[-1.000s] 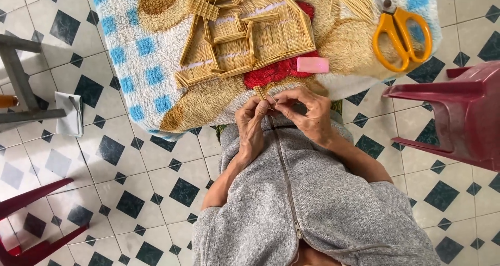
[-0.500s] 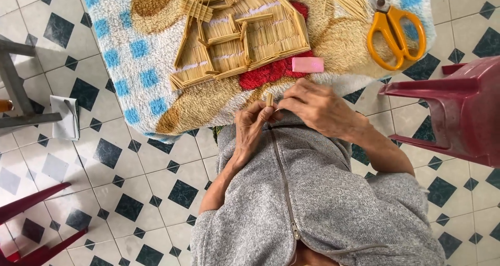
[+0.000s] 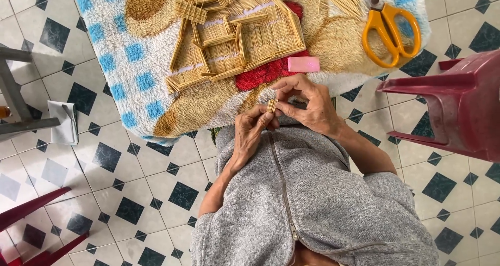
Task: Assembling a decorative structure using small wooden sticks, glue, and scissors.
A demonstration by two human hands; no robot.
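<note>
While its lower end is hidden, a small bundle of thin wooden sticks (image 3: 271, 105) is pinched between the left hand (image 3: 250, 133) and the right hand (image 3: 307, 103) fingertips.

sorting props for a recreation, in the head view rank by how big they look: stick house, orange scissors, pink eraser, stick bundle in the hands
1. stick house
2. orange scissors
3. pink eraser
4. stick bundle, smallest, though partly hidden by the hands.
</note>
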